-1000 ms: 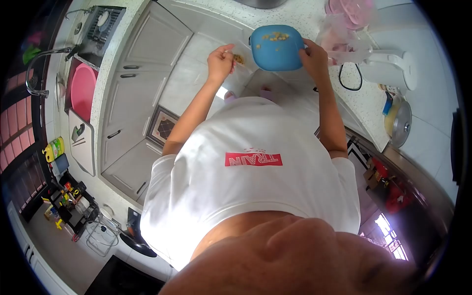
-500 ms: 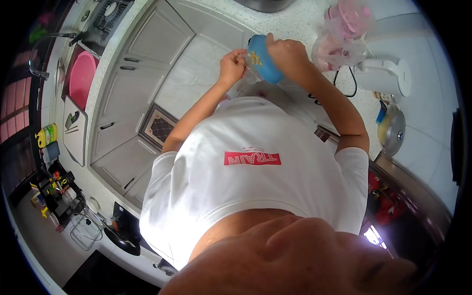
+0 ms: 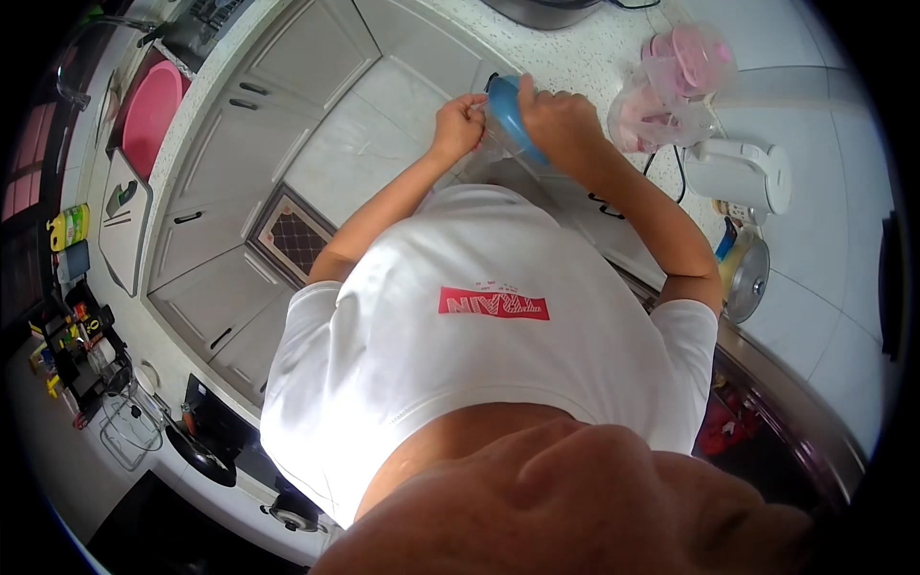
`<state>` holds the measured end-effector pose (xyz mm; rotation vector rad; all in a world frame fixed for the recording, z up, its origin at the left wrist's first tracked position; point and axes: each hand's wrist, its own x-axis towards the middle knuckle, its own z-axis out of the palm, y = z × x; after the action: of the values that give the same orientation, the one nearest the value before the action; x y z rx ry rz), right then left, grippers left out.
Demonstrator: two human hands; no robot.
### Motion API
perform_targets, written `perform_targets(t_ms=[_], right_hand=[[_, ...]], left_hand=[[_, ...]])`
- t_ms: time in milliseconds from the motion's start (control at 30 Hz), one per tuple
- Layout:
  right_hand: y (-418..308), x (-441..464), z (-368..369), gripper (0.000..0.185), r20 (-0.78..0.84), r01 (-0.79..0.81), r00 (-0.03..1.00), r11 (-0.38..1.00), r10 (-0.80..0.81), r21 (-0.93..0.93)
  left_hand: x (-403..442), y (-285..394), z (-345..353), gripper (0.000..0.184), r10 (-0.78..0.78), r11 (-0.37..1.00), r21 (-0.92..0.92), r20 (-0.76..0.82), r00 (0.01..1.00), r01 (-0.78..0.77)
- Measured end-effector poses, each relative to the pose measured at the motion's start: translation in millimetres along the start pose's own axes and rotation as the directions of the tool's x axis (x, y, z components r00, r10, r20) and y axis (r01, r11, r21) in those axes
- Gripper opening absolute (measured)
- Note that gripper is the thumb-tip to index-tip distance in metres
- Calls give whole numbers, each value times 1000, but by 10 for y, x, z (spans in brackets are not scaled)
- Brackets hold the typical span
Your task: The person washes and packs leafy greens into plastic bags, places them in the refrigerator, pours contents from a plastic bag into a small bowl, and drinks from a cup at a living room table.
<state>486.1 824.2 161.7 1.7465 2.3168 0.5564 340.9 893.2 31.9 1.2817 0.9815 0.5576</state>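
My right hand (image 3: 565,125) grips the rim of a blue container (image 3: 511,113), which is tilted steeply towards the left. Beside it, my left hand (image 3: 459,128) is closed on the edge of a clear plastic bag (image 3: 491,142). The container's lower side is over the bag. No pieces can be made out inside the container now, and the bag's contents are too blurred to tell.
Pink containers in plastic (image 3: 682,67) and a white kettle (image 3: 736,174) stand on the right counter, with a lidded pan (image 3: 746,278) nearer. A large pot (image 3: 544,8) is at the top. The sink holds a pink basin (image 3: 153,117).
The blue container went from nearly level to steeply tilted towards the bag, and its yellowish pieces slid left and no longer show. My right hand moved left, up to my left hand.
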Motion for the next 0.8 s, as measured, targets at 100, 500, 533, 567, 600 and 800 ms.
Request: perform_targets(t_ms=[100,500,533,567,600,800], right_hand=[[314,-25,96,44,-5,-161,986,969,165,186],[18,489,1327,34,381,-324,878,-226,290,919],[-156,569,1341,35,416,-336,872,-304,257,892],[-360,661,1335,36,437,-337,872,-376,223,863],[-465,793,1047,38,476,-391,853,-340,215,855],[-1068,2088,1070,20,668,-639,743,-266,30,722]], left_hand=[[53,-45,-29,28,-12,1000,-29,-35,999,11],[-227,-539,-1175,32,-143,983,-157,-333,932,95],[-297,-554,-1304,32,-158,978,-185,-358,920,96],[-377,-560,-1438,31,-164,974,-211,-387,907,86],[-446,-628,-1558,30,-130,988,-129,-427,895,82],[-847,-805,-2561,29,-210,966,-249,-593,777,72]])
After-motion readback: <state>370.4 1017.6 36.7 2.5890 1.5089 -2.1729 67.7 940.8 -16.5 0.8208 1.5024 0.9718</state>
